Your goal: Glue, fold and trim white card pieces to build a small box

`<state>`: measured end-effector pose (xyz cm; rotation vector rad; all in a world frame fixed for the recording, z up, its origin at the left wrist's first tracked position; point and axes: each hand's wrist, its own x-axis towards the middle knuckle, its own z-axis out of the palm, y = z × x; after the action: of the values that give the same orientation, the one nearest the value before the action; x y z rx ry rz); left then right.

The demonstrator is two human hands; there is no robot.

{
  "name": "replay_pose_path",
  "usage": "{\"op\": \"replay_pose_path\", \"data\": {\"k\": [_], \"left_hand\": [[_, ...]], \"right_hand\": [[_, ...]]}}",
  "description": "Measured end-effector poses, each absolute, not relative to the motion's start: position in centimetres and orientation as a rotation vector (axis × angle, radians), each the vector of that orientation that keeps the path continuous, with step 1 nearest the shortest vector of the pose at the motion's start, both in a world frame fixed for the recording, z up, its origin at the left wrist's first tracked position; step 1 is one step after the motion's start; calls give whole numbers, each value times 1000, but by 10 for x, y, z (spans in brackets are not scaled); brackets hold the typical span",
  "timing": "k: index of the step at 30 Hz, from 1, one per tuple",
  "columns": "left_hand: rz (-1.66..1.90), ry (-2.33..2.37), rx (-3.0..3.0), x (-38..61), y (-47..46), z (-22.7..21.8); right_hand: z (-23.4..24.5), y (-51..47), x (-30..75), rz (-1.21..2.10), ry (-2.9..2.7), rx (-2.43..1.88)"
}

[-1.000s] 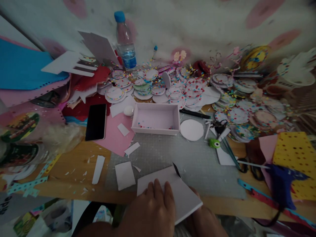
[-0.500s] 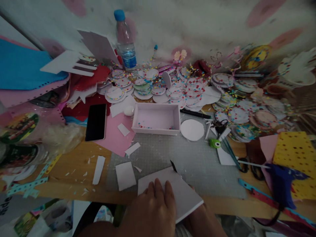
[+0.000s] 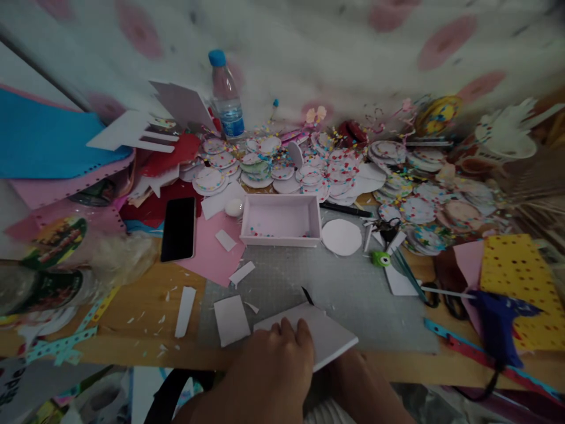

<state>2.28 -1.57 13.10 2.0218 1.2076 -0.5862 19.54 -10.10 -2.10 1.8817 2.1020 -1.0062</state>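
At the near edge of the table, a white board piece (image 3: 326, 335) with a visible edge thickness lies tilted. My left hand (image 3: 282, 359) rests on top of it, fingers close together and bent over the surface; its thumb is hidden. Under the right part of the board is my right hand (image 3: 353, 377), its fingers out of sight behind the board. A dark pointed tip (image 3: 308, 295) pokes out past the board's far edge; what it belongs to is hidden. Just left of the board lies a small white square (image 3: 232, 321).
A pale pink open box (image 3: 282, 241) stands on the grey cutting mat (image 3: 353, 294), beside a white disc (image 3: 342, 237). Phone (image 3: 179, 229) at left; scissors (image 3: 415, 277) and blue glue gun (image 3: 494, 324) at right. Stacked decorated discs (image 3: 344, 171) and a water bottle (image 3: 230, 112) line the back.
The view has shifted, so table things sit slightly lower and the wall shows more. The white board appears tipped a little flatter, and the fingers of my right hand are less visible.
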Motion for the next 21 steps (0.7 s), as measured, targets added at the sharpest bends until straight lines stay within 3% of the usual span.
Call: {"op": "replay_pose_path", "data": {"k": [10,17,21], "left_hand": [[-411,1242,2081,18,-18,132],[-448,1267,2034,19,-29,134],[-574,1208,2019,26,-37,132]], "right_hand": [[-6,-90,182,-926,2021,1976],[-2,-100,207,-1151,2266,2076],[-9,-118,220,-934,2366,1983]]}}
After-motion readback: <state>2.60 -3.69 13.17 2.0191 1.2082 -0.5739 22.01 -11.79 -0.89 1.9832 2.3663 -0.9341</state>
